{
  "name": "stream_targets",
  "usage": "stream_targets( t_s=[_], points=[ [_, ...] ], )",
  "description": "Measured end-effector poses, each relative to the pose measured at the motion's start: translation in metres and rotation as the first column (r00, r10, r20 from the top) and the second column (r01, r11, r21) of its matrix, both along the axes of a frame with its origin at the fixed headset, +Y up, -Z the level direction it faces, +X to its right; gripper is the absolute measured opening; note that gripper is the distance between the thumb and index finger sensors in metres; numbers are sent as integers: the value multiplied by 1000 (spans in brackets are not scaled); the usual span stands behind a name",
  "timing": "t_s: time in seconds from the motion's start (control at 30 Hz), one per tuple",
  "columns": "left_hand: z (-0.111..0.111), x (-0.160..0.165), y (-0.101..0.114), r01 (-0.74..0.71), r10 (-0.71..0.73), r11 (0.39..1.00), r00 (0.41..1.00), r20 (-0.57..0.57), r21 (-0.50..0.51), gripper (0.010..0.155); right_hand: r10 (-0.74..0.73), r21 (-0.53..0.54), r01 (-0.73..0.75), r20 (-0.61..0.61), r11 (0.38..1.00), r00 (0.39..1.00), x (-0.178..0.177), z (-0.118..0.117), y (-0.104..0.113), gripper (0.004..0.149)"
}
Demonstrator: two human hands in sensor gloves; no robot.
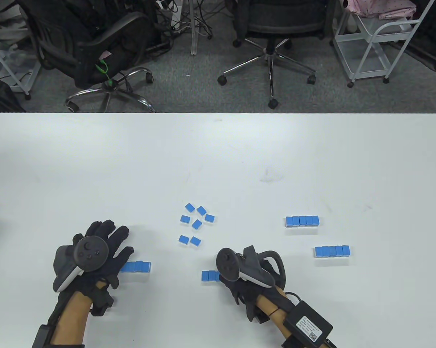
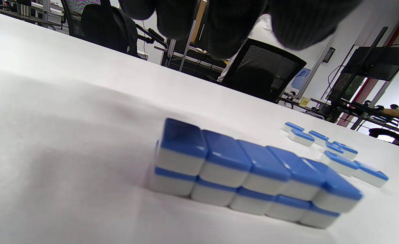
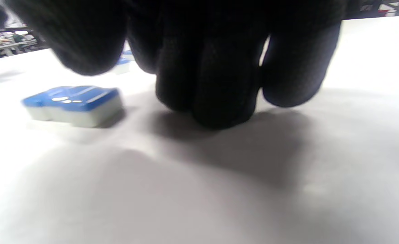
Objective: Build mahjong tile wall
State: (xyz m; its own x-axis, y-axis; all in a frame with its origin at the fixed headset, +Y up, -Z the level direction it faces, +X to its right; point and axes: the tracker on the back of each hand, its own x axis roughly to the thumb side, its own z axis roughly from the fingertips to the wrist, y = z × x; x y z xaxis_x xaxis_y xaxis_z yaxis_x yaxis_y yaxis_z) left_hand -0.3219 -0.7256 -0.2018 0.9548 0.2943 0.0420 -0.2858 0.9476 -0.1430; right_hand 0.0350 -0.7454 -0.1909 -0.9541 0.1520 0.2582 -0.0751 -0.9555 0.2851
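The mahjong tiles lie blue side up on the white bench [image 1: 218,152], in several groups. A double row [image 2: 250,176] beside the left hand [image 1: 94,253] is five tiles long and two high in the left wrist view; from above only its right end shows, the rest is hidden under that hand. A short row [image 1: 210,276] at 9 o'clock of the right hand [image 1: 247,272] runs under the hand, so its length cannot be counted; the right wrist view shows its tiles blurred and one layer high. Seven loose tiles [image 1: 196,223] are scattered toward 12 o'clock between the two hands. Two finished rows lie toward 2 o'clock of the right hand: the far row [image 1: 302,221] and the near row [image 1: 332,251], well apart from each other.

The left hand's fingers [image 1: 111,232] are straight and spread, lying flat over its row; whether they touch the tiles cannot be told. The right hand's fingers [image 3: 216,74] hang down pressed together, tips at the bench just beside the short row; whether they pinch a tile cannot be told, since the tracker covers them from above.

Beyond the bench's far edge stand office chairs [image 1: 272,21] and a white cart [image 1: 381,40], both cut off by the top of the view.
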Motion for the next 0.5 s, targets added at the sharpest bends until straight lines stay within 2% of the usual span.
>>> stream_targets(
  t_s=[0.07, 0.2, 0.37, 0.5],
  points=[
    [0, 1, 0, -1, 1, 1000, 1000, 2, 2, 65, 25, 12, -25, 14, 1000, 1000, 2, -6, 1, 60],
    [-2, 1, 0, 0, 0, 1000, 1000, 8, 5, 65, 85, 1, -85, -37, 996, 996, -10, -18, 6, 67],
    [-3, 1, 1, -9, 9, 1000, 1000, 6, 6, 64, 187, -15, -188, -67, 982, 980, -45, -40, 6, 69],
    [-3, 0, 1, -9, 9, 1000, 1000, 4, 3, 64, 255, 23, -254, -88, 967, 963, -72, -50, 3, 68]
  ],
)
